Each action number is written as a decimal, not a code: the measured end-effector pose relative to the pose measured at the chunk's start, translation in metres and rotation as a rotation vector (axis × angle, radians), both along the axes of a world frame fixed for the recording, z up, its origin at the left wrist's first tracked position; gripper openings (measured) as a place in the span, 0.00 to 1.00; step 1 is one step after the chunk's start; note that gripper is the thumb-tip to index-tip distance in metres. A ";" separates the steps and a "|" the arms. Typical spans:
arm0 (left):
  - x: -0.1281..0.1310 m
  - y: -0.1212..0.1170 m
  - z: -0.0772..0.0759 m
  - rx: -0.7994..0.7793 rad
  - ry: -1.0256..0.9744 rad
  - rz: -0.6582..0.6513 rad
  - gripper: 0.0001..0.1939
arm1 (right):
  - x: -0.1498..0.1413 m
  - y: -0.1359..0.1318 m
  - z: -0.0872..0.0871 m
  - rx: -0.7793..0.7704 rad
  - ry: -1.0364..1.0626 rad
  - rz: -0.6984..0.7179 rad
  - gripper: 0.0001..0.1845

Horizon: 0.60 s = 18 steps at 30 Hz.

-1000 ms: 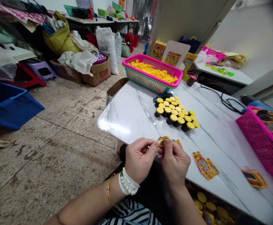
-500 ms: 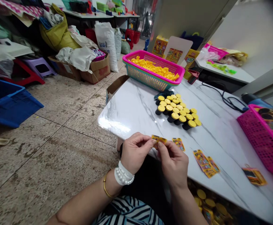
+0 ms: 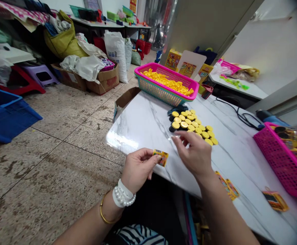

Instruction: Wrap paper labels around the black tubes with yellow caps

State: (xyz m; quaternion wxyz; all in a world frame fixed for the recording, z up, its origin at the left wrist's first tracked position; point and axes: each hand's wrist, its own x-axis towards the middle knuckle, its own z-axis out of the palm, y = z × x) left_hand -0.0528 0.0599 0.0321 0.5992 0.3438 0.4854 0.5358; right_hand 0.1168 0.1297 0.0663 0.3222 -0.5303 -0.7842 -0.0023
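Note:
My left hand (image 3: 140, 168) pinches a small printed yellow card (image 3: 162, 158) between thumb and fingers, just above the table's near edge. My right hand (image 3: 195, 153) is apart from the card, over the table in front of a cluster of small black tubs with yellow lids (image 3: 184, 125). Its fingers are loosely curled with a gap between thumb and forefinger, and nothing shows in them. It covers part of the cluster. More printed cards (image 3: 228, 187) lie to the right of my right forearm, and a further small stack (image 3: 275, 200) sits near the right basket.
A pink-and-teal basket (image 3: 163, 95) of yellow plastic pieces stands at the back of the marble-patterned table (image 3: 138, 126). On the right is a pink basket (image 3: 278, 163) of packed items. A black cable (image 3: 240, 114) lies behind. A blue crate (image 3: 7, 115) stands on the floor at left.
My right hand has let go of the card and moved up toward the yellow-lidded tubs. My left hand has shifted left, keeping the card. The view has tilted slightly.

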 end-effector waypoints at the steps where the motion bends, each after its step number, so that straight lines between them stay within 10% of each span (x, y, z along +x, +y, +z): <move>1: -0.001 0.000 -0.001 -0.003 -0.024 -0.005 0.13 | 0.001 0.014 0.002 0.035 -0.149 -0.083 0.14; 8: -0.007 -0.003 -0.003 -0.058 -0.144 -0.073 0.12 | 0.001 0.068 0.018 -0.048 -0.790 -0.052 0.15; 18: -0.008 -0.003 -0.001 -0.059 -0.194 0.023 0.13 | 0.005 -0.028 0.027 -0.318 -0.674 0.078 0.16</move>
